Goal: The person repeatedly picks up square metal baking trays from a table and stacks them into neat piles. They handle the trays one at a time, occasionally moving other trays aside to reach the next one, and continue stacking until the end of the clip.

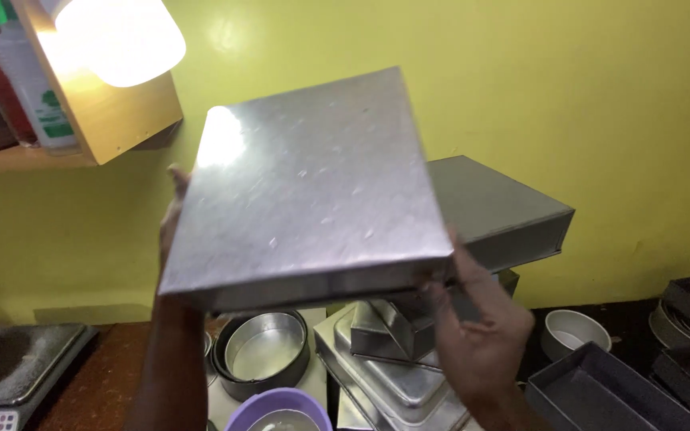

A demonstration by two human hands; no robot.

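Two hands are holding up a rectangular metal baking tin (313, 191), bottom side facing us, filling the centre of the frame. Its dull silver surface is showing small dents and scuffs, with a bright glare spot near its upper left corner. We are gripping it with our left hand (174, 209) at the tin's left edge, only fingertips peeking out, and our right hand (477, 323) pinching the lower right corner, thumb on top and fingers curled beneath. Just behind, to the right, a second rectangular tin (505, 211) is sitting tilted on a stack of square tins (393, 351) at lower centre. Below the raised tin, a round metal pan (263, 351) and a purple bowl (279, 407) are resting on the counter. A digital scale (13, 367) is lying at lower left, dark trays (600, 387) at lower right, and a glowing lamp (117, 40) is shining at upper left against the yellow wall (569, 96).
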